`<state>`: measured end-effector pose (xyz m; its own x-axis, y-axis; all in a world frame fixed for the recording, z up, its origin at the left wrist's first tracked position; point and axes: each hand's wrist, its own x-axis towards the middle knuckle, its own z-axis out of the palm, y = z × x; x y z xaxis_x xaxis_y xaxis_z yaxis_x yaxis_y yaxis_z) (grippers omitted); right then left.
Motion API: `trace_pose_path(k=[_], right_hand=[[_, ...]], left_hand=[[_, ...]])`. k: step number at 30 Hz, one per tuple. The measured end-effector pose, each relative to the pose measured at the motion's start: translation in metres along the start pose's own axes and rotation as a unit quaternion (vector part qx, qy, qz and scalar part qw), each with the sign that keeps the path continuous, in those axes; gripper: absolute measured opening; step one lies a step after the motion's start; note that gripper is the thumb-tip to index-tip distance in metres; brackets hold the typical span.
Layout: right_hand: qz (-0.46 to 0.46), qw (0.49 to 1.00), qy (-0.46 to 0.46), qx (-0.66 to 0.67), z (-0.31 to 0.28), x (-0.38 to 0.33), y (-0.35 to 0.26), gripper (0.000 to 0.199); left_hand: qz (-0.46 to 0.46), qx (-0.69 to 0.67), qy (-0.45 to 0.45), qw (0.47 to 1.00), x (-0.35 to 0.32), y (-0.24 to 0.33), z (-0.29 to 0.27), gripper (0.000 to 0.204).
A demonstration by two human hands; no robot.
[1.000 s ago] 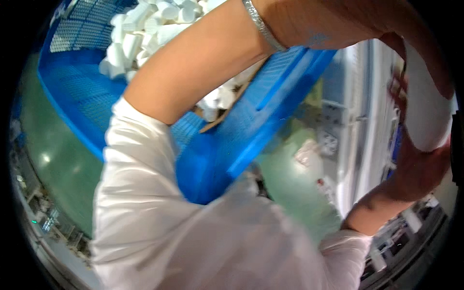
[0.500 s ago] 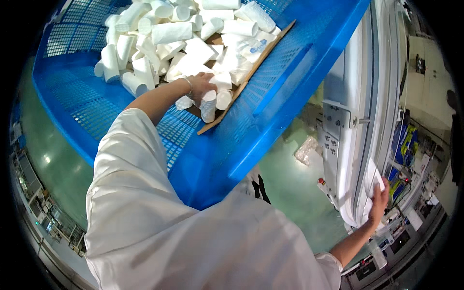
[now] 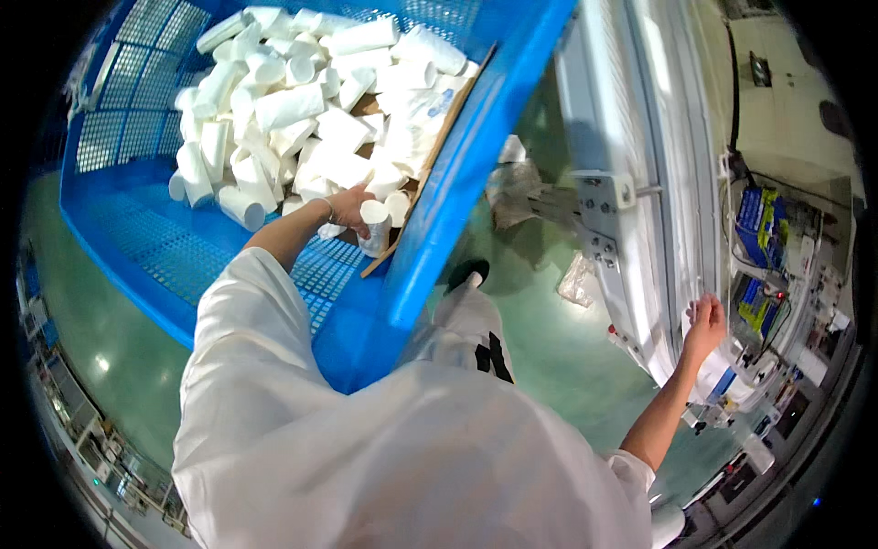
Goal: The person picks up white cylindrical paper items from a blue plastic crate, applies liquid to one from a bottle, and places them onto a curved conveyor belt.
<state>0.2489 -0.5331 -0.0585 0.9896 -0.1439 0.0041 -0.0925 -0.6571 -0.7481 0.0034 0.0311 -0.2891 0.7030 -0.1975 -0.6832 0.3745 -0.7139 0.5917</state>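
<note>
Inside a large blue plastic basket (image 3: 302,339) lies a heap of white rolls (image 3: 288,107). My left hand (image 3: 349,209) reaches in at the near side of the heap. Its fingers are bent against the side of one upright white roll (image 3: 373,234), whose round end faces up; part of the grip is hidden behind it. Out to the right, my right hand (image 3: 704,325) is raised beside the long white and grey machine rail (image 3: 654,183). Its fingers are curled together, and whatever they hold, if anything, cannot be made out.
A brown cardboard sheet (image 3: 448,128) stands along the basket's right wall. Clear plastic wrap (image 3: 576,280) lies on the green floor (image 3: 544,339) between basket and machine. A metal bracket (image 3: 604,197) juts from the rail. Blue and yellow items (image 3: 761,229) are at the far right.
The basket has shifted left in view, and more floor and my leg show. My right hand has come away from the white item it touched at the rail. My left hand stays at the roll.
</note>
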Motion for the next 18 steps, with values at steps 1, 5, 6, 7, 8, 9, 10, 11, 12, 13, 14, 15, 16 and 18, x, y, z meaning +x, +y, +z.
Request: trace_pose_path(k=[1,5,6,7,8,9,10,11,12,13,14,15,16,18], right_hand=[[-0.011,1.0,0.005,0.017,0.0,0.0,0.002,0.024],[-0.048,0.999,-0.012,-0.02,0.003,-0.003,0.0,0.02],[-0.064,0.996,0.001,-0.069,0.007,-0.009,-0.015,0.019],[-0.087,0.988,0.03,-0.123,0.008,-0.006,-0.013,0.018],[-0.104,0.987,0.071,-0.099,0.008,-0.011,-0.023,0.018],[-0.13,0.985,0.098,-0.062,0.013,-0.015,-0.033,0.017],[-0.148,0.982,0.111,-0.024,0.011,-0.018,-0.043,0.017],[-0.17,0.978,0.116,0.018,0.01,-0.019,-0.053,0.017],[-0.191,0.976,0.091,0.056,0.011,-0.024,-0.068,0.023],[-0.212,0.97,0.069,0.092,0.011,-0.032,-0.088,0.029],[-0.219,0.963,-0.002,0.159,0.015,-0.038,-0.113,0.04],[-0.224,0.946,-0.076,0.221,0.017,-0.047,-0.137,0.05],[-0.227,0.906,-0.154,0.321,0.015,-0.058,-0.162,0.06],[-0.228,0.824,-0.271,0.442,0.013,-0.075,-0.194,0.071]], left_hand=[[0.0,0.008,-0.007,1.0,0.008,-0.011,0.004,0.077],[-0.117,-0.125,-0.089,0.981,0.006,-0.021,-0.018,0.076],[-0.195,-0.203,-0.11,0.953,-0.016,0.013,-0.043,0.066],[-0.151,-0.187,-0.03,0.97,-0.041,0.027,-0.06,0.061],[-0.106,-0.156,0.046,0.981,-0.062,0.042,-0.08,0.056],[-0.105,-0.303,0.05,0.946,-0.086,0.029,-0.098,0.05],[-0.033,-0.254,0.095,0.962,-0.11,0.02,-0.128,0.048],[-0.058,-0.303,0.184,0.933,-0.133,0.033,-0.151,0.045],[0.068,-0.462,0.232,0.854,-0.153,0.06,-0.169,0.033],[0.149,-0.502,0.285,0.803,-0.166,0.141,-0.177,0.032],[0.188,-0.548,0.308,0.754,-0.184,0.177,-0.178,0.019],[0.245,-0.528,0.311,0.752,-0.185,0.209,-0.173,0.018],[0.297,-0.409,0.263,0.822,-0.181,0.227,-0.171,0.02],[0.246,-0.415,0.274,0.832,-0.152,0.366,-0.127,0.03]])
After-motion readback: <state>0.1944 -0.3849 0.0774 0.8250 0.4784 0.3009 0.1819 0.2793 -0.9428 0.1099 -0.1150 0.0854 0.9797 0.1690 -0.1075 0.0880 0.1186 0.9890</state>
